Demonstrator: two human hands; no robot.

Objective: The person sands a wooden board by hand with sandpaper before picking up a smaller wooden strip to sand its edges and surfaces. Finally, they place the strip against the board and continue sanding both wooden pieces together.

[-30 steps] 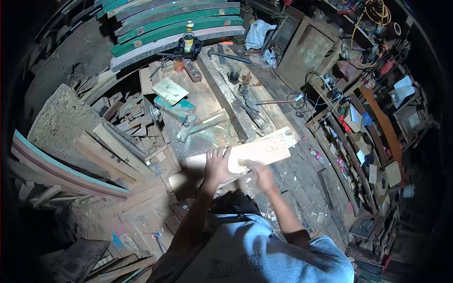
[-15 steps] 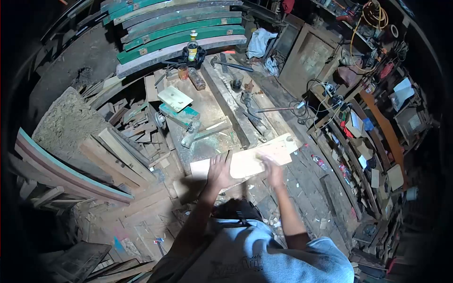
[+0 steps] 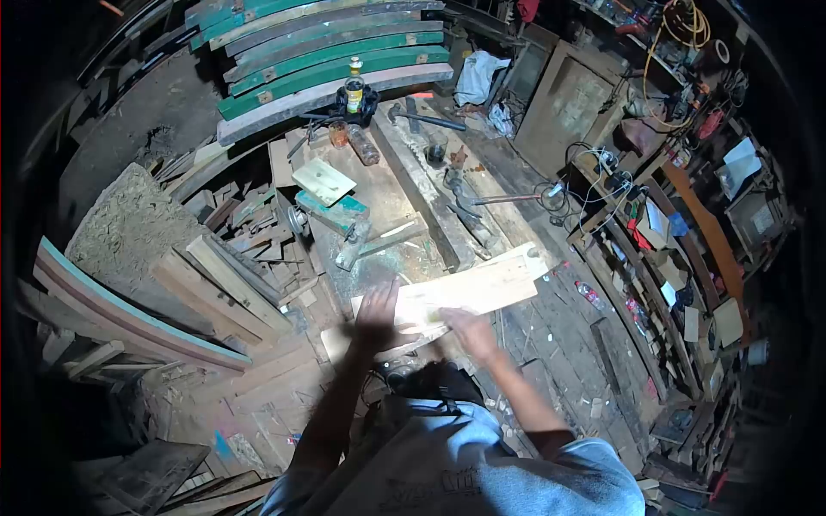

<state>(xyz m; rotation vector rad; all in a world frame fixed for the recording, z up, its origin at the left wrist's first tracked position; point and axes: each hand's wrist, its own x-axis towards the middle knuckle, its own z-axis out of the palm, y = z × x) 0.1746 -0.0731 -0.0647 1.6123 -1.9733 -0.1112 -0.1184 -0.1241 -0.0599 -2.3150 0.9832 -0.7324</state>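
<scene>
A long pale board point(image 3: 490, 286) lies slantwise across the near end of the workbench. My left hand point(image 3: 376, 316) is laid on its left part with the fingers stretched out, pressing from above. My right hand point(image 3: 471, 332) is at the board's near edge, fingers bent and together with their tips on the wood. Whatever may be under those fingertips is too small and blurred to make out. Below my left hand, another pale piece of wood point(image 3: 334, 342) sticks out to the left.
Beyond the board, the workbench point(image 3: 391, 185) carries a green-painted block point(image 3: 337, 211), a pale offcut point(image 3: 323, 181), a hammer point(image 3: 430, 119), a dark glass point(image 3: 435, 154) and a bottle point(image 3: 354, 90). Scrap wood piles up at left; a cluttered shelf point(image 3: 632, 284) runs along the right.
My right hand has slid left and toward me along the board, close to my left hand. My left hand has shifted slightly left. The lower piece of wood shows more at the left.
</scene>
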